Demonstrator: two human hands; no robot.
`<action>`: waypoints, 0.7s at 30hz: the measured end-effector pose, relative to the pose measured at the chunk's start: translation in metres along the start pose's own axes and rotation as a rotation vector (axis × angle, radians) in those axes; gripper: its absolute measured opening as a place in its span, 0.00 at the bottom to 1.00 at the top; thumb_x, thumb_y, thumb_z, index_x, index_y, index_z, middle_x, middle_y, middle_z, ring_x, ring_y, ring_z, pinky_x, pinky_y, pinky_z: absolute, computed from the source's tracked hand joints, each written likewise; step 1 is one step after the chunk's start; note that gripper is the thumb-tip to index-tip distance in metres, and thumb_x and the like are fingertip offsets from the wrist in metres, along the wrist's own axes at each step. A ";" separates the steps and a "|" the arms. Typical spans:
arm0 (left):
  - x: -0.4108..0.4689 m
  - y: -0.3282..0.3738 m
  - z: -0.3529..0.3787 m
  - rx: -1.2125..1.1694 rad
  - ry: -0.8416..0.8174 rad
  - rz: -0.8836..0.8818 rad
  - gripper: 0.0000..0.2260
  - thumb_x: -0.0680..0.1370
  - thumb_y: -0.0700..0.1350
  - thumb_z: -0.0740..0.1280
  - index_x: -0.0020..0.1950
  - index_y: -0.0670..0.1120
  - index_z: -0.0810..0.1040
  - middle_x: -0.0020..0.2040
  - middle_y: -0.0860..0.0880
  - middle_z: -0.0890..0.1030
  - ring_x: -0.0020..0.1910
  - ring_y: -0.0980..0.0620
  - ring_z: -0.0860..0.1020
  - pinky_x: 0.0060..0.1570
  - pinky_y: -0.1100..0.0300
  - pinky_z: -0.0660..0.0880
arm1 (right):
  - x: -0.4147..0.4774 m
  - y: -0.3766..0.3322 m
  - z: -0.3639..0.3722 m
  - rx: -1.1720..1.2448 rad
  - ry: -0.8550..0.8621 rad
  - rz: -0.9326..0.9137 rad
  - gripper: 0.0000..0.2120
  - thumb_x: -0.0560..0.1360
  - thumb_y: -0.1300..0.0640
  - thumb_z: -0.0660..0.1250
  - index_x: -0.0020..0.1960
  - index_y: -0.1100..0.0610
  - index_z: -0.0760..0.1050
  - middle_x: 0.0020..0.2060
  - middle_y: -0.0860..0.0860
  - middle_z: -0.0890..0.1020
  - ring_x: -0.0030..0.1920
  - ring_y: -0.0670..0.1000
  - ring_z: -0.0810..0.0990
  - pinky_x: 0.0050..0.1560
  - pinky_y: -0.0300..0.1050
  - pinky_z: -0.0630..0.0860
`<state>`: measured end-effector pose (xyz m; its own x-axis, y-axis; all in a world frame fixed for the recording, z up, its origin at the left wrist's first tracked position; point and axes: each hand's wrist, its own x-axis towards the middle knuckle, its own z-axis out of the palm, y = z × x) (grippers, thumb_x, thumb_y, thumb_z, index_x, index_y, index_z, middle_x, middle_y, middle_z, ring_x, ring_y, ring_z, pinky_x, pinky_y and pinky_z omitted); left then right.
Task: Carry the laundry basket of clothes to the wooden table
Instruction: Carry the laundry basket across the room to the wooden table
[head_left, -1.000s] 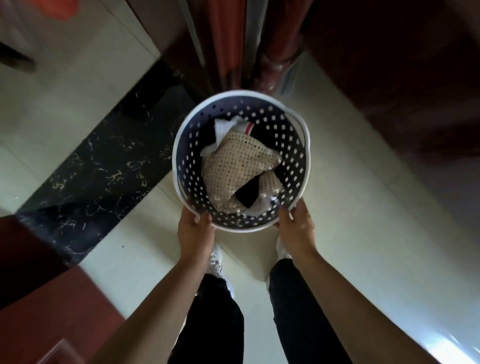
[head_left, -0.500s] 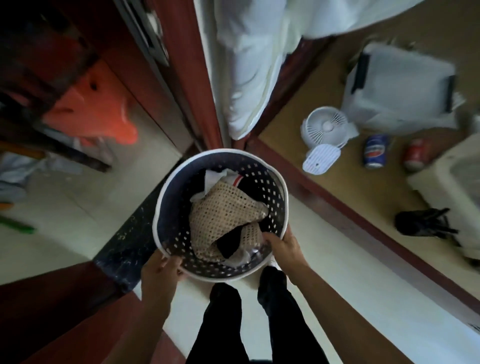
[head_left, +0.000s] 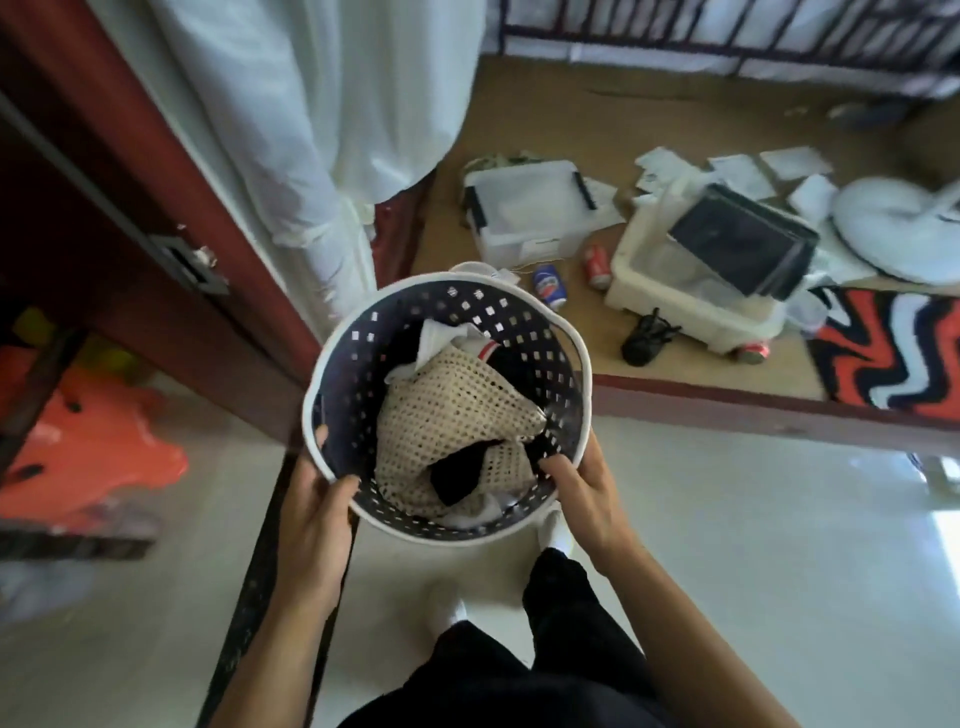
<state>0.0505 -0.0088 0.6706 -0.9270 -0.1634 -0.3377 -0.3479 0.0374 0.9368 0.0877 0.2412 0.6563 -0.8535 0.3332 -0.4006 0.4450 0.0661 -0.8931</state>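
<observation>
A: Item one?

B: Laundry basket (head_left: 363, 332), round, dark perforated wall, white rim. Centre of the frame, held off the pale floor (head_left: 727, 545).

A: Contents?

B: Beige knitted garment (head_left: 452, 410) on top; black cloth (head_left: 457, 478) under it; white cloth (head_left: 434, 338) with a red stripe at the far side.

A: How is it held?

B: Left hand (head_left: 317, 514) clamped on the rim at lower left, thumb inside the wall. Right hand (head_left: 587, 493) clamped on the rim at lower right, fingers hooked inside.

A: Surroundings?

B: White curtain (head_left: 311, 130), upper left. Red-brown door frame (head_left: 156, 208), left. Orange plastic item (head_left: 88, 447), left edge, blurred. On the brown floor, upper right: clear storage box (head_left: 524, 218), a blue can (head_left: 549, 286) and a red can (head_left: 597, 266) just beside it, white bin (head_left: 675, 296) with a dark tray (head_left: 743, 239) tilted on it, and a striped rug (head_left: 893, 348) at the right edge.

A: Bottom of the frame?

B: Black trousers (head_left: 561, 603), white shoes (head_left: 447, 603).
</observation>
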 end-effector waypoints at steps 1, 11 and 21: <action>-0.002 0.004 0.009 0.003 -0.050 0.005 0.24 0.79 0.35 0.62 0.71 0.55 0.73 0.68 0.48 0.79 0.67 0.48 0.77 0.60 0.53 0.74 | -0.013 0.003 -0.013 0.031 0.049 0.004 0.25 0.72 0.51 0.64 0.69 0.50 0.76 0.51 0.39 0.86 0.57 0.51 0.83 0.58 0.54 0.80; -0.093 0.037 0.180 0.165 -0.520 0.122 0.13 0.73 0.41 0.68 0.55 0.53 0.79 0.39 0.54 0.77 0.44 0.50 0.76 0.51 0.50 0.74 | -0.126 0.046 -0.186 0.353 0.562 -0.013 0.24 0.72 0.54 0.62 0.67 0.45 0.78 0.55 0.41 0.87 0.59 0.47 0.84 0.59 0.52 0.80; -0.258 0.002 0.391 0.316 -0.844 0.213 0.08 0.76 0.39 0.68 0.51 0.52 0.77 0.45 0.47 0.78 0.44 0.50 0.76 0.47 0.60 0.75 | -0.231 0.134 -0.393 0.505 0.857 0.033 0.21 0.71 0.55 0.61 0.63 0.45 0.77 0.44 0.33 0.85 0.44 0.36 0.81 0.60 0.58 0.80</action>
<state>0.2336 0.4191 0.7238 -0.7275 0.6457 -0.2322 -0.0653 0.2717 0.9602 0.4508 0.5430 0.7095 -0.2696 0.9078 -0.3214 0.1277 -0.2971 -0.9463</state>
